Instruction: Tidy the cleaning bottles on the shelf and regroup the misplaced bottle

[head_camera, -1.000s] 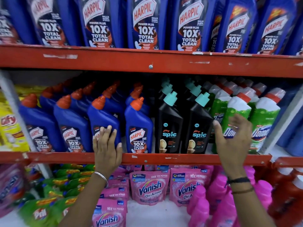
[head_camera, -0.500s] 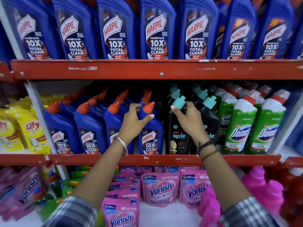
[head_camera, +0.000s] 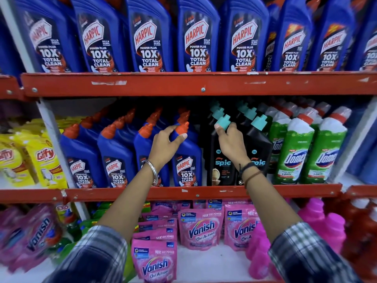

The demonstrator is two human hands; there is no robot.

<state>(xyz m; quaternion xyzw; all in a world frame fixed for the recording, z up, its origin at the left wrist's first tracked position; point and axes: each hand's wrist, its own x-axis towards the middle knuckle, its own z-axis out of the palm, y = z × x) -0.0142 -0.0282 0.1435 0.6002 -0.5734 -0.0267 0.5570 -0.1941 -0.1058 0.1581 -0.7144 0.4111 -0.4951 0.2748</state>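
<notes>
Both hands reach onto the middle shelf at frame centre. Her left hand is curled round the neck of the front blue Harpic bottle, thumb under its orange cap, fingers clamped on it. Just to the right, the right hand grips the neck of the front black Spic bottle, fingertips pinching below its teal cap. Both bottles stand upright at the shelf's front edge, side by side, the Harpic row stretching left and a second Spic bottle on the right. Green Domex bottles stand at centre right. Large Harpic bottles fill the top shelf; pink Vanish pouches lie below, and yellow Giffy packs sit at middle left.
</notes>
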